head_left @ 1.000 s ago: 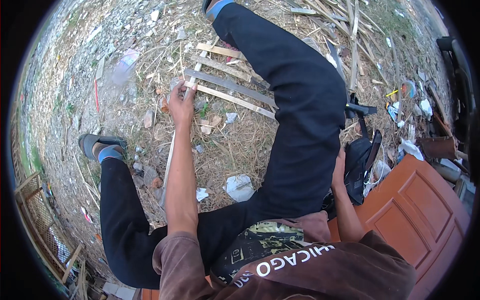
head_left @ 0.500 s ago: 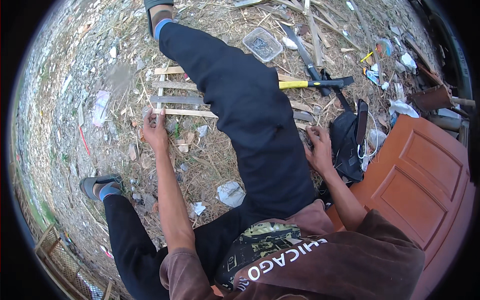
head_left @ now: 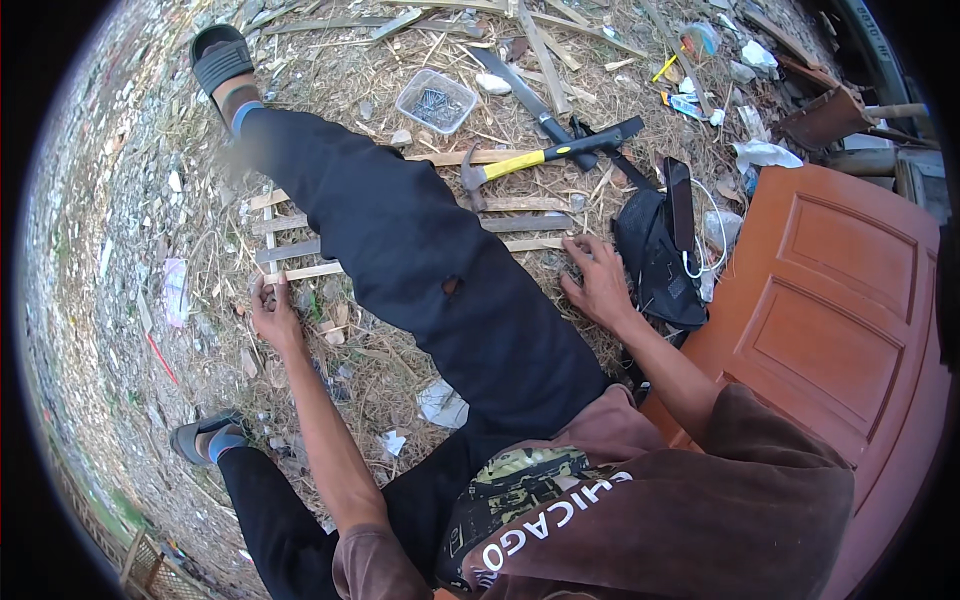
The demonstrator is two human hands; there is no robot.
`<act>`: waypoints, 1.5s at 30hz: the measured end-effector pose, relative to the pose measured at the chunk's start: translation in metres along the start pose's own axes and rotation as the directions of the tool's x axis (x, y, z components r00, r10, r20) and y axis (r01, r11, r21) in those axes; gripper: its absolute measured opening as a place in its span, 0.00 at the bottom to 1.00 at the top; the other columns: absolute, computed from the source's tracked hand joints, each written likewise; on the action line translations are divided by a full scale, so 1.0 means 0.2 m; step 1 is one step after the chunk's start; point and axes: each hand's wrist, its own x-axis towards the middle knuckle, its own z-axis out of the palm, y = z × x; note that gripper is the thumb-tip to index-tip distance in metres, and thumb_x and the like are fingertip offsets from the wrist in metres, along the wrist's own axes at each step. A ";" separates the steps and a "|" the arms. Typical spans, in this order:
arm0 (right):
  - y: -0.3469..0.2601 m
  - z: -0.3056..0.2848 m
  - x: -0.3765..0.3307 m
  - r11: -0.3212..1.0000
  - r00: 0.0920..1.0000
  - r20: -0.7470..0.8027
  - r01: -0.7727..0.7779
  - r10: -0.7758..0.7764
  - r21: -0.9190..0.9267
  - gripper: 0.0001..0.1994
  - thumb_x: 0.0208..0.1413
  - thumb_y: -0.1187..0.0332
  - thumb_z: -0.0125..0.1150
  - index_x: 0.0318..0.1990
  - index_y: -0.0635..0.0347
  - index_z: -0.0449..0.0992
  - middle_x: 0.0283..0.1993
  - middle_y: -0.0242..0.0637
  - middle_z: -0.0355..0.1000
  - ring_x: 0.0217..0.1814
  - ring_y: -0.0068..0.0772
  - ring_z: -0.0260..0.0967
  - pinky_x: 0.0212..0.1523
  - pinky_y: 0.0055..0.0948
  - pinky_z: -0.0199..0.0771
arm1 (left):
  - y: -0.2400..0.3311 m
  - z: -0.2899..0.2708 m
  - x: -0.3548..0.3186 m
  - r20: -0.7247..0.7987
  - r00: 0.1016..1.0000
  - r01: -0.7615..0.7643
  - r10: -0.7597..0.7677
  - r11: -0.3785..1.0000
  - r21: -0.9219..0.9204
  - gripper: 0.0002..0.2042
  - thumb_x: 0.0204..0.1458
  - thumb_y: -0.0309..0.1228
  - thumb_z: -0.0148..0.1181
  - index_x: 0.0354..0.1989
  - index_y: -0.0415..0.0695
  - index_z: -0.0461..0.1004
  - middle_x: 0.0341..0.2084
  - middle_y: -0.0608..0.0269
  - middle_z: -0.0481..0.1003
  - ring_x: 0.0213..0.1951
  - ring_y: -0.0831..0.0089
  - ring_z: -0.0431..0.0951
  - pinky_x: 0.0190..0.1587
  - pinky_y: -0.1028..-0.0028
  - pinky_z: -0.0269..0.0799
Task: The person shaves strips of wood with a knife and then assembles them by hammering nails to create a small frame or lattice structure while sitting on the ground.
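Observation:
Several thin wooden slats lie in parallel rows across a narrow crosspiece [head_left: 269, 228], partly hidden under my raised leg. My left hand [head_left: 277, 318] pinches the left end of the nearest slat [head_left: 318, 270] between thumb and fingers, where it crosses that strip. At this slat's other end, my right hand [head_left: 603, 285] rests with its fingertips touching the wood and its thumb apart. Beyond my knee a claw hammer [head_left: 515, 163] with a yellow and black handle lies over the far slats. Its handle crosses the black grip of a machete [head_left: 520, 92].
A clear plastic tub [head_left: 437, 101] of nails stands beyond my leg. Beside my right hand lie a black bag [head_left: 650, 265], a phone [head_left: 679, 205] and a white cable. An orange-brown panelled door [head_left: 830, 275] lies at right. Loose wood strips [head_left: 540, 55] and litter cover the ground.
My outstretched leg has shifted left in view, uncovering the hammer's head and more of the slats. My right hand's fingers have spread at the slat's end; my left still pinches its end.

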 end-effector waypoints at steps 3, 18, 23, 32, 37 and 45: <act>-0.04 -0.04 0.04 1.000 0.998 -0.059 0.017 -0.017 -0.002 0.21 0.51 0.63 0.65 0.53 0.59 0.75 0.52 0.41 0.68 0.56 0.44 0.64 0.55 0.40 0.63 | -0.02 -0.01 0.00 0.012 1.000 0.009 -0.009 0.998 -0.057 0.22 0.54 0.34 0.68 0.55 0.39 0.73 0.35 0.67 0.73 0.38 0.78 0.72 0.42 0.76 0.69; -0.22 -0.28 0.96 0.929 0.874 -0.349 0.370 -0.338 0.027 0.11 0.48 0.67 0.65 0.41 0.56 0.80 0.40 0.40 0.74 0.46 0.46 0.71 0.50 0.43 0.70 | 0.00 -0.07 0.03 -0.013 1.000 0.021 -0.024 0.984 -0.178 0.19 0.61 0.35 0.59 0.57 0.39 0.69 0.43 0.58 0.73 0.42 0.71 0.74 0.43 0.72 0.71; -0.53 -0.30 1.30 0.929 0.922 -0.158 0.365 -0.353 0.057 0.09 0.51 0.67 0.61 0.37 0.57 0.81 0.37 0.42 0.78 0.43 0.48 0.76 0.46 0.44 0.75 | 0.03 -0.17 0.06 -0.028 0.999 0.038 -0.040 0.997 -0.063 0.18 0.62 0.36 0.57 0.56 0.39 0.71 0.45 0.57 0.74 0.43 0.70 0.73 0.44 0.71 0.69; -0.57 -0.06 1.56 0.723 0.866 0.152 0.484 -0.476 -0.493 0.06 0.51 0.70 0.56 0.28 0.57 0.80 0.32 0.44 0.79 0.35 0.44 0.80 0.32 0.41 0.80 | -0.04 -0.24 0.09 -0.081 0.993 0.073 -0.089 0.980 -0.183 0.17 0.62 0.35 0.56 0.56 0.40 0.71 0.45 0.60 0.72 0.44 0.73 0.71 0.45 0.72 0.69; -0.57 -0.05 1.54 0.665 0.830 0.170 0.533 -0.532 -0.523 0.06 0.50 0.72 0.56 0.28 0.56 0.80 0.29 0.45 0.79 0.32 0.43 0.80 0.30 0.38 0.79 | -0.04 -0.26 0.09 -0.135 0.983 0.080 -0.126 0.951 -0.300 0.16 0.62 0.32 0.57 0.55 0.39 0.72 0.42 0.63 0.72 0.40 0.76 0.71 0.44 0.74 0.69; -0.48 -0.04 1.62 0.602 0.715 0.125 0.658 -0.688 -0.453 0.06 0.48 0.71 0.57 0.24 0.57 0.79 0.29 0.43 0.78 0.34 0.42 0.79 0.29 0.39 0.79 | -0.06 -0.27 0.10 -0.077 0.993 0.068 -0.089 0.969 -0.238 0.15 0.62 0.33 0.55 0.56 0.43 0.72 0.48 0.64 0.72 0.41 0.76 0.70 0.43 0.75 0.71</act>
